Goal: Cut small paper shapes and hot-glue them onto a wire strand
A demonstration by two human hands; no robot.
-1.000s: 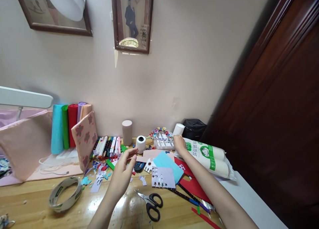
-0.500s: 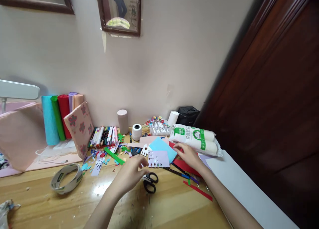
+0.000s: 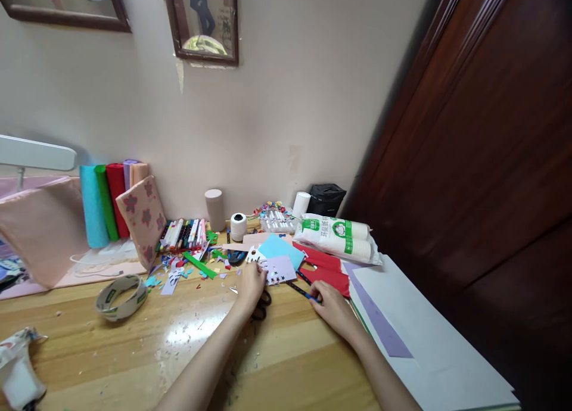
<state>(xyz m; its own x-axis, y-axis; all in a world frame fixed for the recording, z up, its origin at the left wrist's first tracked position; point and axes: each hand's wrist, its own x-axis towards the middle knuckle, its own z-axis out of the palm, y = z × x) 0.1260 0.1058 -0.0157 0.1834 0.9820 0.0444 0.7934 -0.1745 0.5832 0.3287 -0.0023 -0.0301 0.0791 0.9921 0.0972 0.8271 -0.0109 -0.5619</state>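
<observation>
My left hand (image 3: 251,285) is closed, its fingertips pinching the left edge of a lilac felt-like sheet (image 3: 281,267) with small star-shaped cutouts. Under that hand lie scissors with black handles (image 3: 263,307), partly covered. My right hand (image 3: 333,307) has its fingers closed on the end of a dark dotted marker pen (image 3: 298,289) lying on the table. A second dark pen (image 3: 304,277) rests just beyond it. Behind the lilac sheet is a light blue sheet (image 3: 283,250), and red sheets (image 3: 328,274) lie beyond my right hand.
A tape roll (image 3: 120,298) lies on the left. Colour markers (image 3: 185,233), paper scraps and a green strip (image 3: 199,265) spread along the back. Bagged paper cups (image 3: 339,238) lie at back right, beside large white sheets (image 3: 429,333) with a purple piece (image 3: 379,315).
My left hand has moved to the lilac sheet's edge and closed. My right hand has come back from the red and blue sheets to the marker pen. The view has shifted right.
</observation>
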